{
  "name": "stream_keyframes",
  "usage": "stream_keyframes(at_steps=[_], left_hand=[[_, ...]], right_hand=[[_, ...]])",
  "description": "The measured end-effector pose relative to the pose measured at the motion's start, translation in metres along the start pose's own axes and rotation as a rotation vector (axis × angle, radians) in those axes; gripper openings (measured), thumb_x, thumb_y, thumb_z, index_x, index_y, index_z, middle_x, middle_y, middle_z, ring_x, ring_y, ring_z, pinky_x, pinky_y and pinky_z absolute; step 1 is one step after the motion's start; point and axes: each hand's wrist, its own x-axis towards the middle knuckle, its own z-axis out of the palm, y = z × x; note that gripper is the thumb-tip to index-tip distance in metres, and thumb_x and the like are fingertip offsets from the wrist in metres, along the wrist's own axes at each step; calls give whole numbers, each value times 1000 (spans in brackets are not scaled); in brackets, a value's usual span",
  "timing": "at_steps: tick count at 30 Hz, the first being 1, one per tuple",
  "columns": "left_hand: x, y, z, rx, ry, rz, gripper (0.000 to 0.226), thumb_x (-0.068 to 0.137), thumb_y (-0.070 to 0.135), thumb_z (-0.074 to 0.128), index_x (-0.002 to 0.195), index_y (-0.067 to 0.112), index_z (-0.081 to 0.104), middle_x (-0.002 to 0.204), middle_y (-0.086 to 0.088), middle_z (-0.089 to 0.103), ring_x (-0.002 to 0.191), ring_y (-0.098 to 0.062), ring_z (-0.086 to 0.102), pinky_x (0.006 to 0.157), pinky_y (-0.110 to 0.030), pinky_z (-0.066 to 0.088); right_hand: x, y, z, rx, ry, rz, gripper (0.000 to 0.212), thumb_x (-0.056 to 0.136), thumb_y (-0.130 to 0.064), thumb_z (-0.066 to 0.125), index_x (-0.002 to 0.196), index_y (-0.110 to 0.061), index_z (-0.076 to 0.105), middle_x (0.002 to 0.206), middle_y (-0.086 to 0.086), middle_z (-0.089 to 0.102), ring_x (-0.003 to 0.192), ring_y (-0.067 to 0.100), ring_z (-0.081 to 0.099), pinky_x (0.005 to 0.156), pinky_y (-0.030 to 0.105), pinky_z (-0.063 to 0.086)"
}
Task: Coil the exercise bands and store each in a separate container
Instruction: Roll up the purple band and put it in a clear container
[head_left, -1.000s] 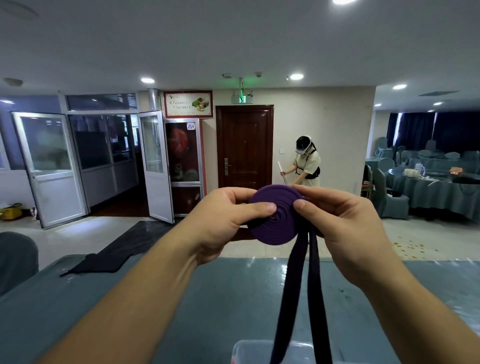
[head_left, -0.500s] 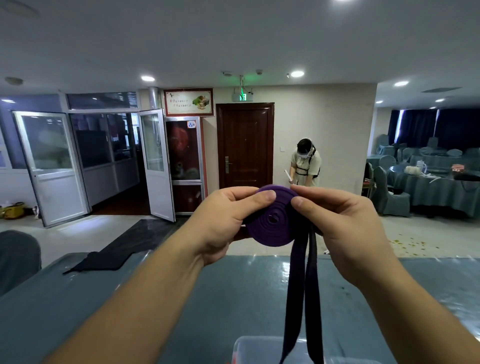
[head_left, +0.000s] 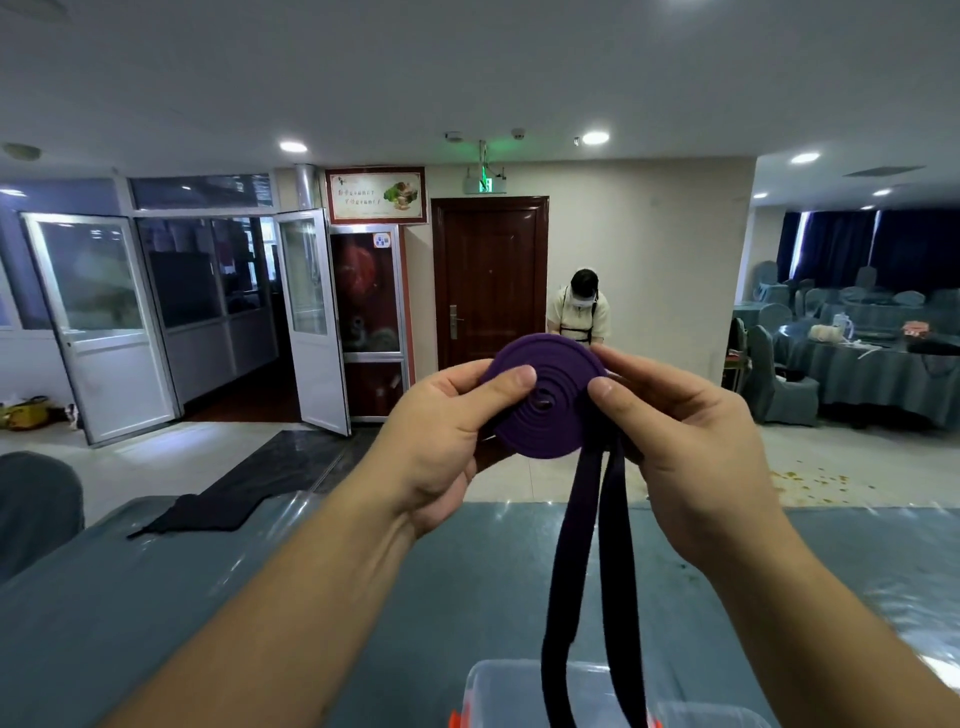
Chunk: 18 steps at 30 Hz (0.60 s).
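Note:
A purple exercise band (head_left: 540, 400) is partly wound into a flat coil held up at chest height in front of me. My left hand (head_left: 447, 431) grips the coil's left side, thumb pressed on its face. My right hand (head_left: 691, 431) grips the right side, thumb on the face too. Two loose strands of the band hang straight down from the coil's right edge past the frame's bottom. Below them sits a clear plastic container (head_left: 498, 686) at the near table edge, partly cut off.
A teal table (head_left: 260, 597) with a glossy cover spreads under my arms. A dark cloth (head_left: 202, 514) lies at its far left. A person (head_left: 582, 312) stands by a brown door across the room. Covered tables and chairs fill the right.
The coil has grown slightly and tilted its face more toward me as both hands turned it. The hanging strands shifted a little. The distant person turned and bent their head.

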Motion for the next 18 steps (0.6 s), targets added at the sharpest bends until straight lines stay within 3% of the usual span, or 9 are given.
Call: stream_keyframes(at_steps=[6,11,14,16,18], left_hand=[[-1,5,-10,225,-82,-42,29,87,13,79,116,14,76,106,-13,80,89,-21,77,70,-27,61],[1,-5,-6,88,-45,-5,37,78,23,79,114,15,78,113,-14,78,97,-22,75,79,-34,63],[0,-10,-8,57,-68,-56,44,77,21,80,120,13,75,118,-16,76,102,-23,73,86,-39,64],[-1,-4,-10,144,-111,-82,39,80,17,81,119,14,76,113,-14,78,97,-21,76,76,-33,64],[0,1,-11,207,-130,-78,33,81,16,81,114,15,78,106,-11,80,89,-17,77,68,-25,60]], right_hand=[[-1,3,-6,-51,-34,33,35,75,-21,78,109,-16,80,104,9,82,100,28,79,87,32,63],[-3,10,-4,73,39,36,33,76,-22,79,108,-16,82,106,11,82,101,25,79,86,27,62],[-3,9,-9,100,21,81,31,77,-18,77,107,-12,82,99,13,82,79,12,78,73,20,61],[-3,8,-11,115,3,109,31,76,-15,76,105,-8,82,93,15,81,68,10,75,65,17,59],[-2,9,-12,153,3,130,30,75,-13,77,104,-8,82,98,18,81,76,17,79,66,20,61]])
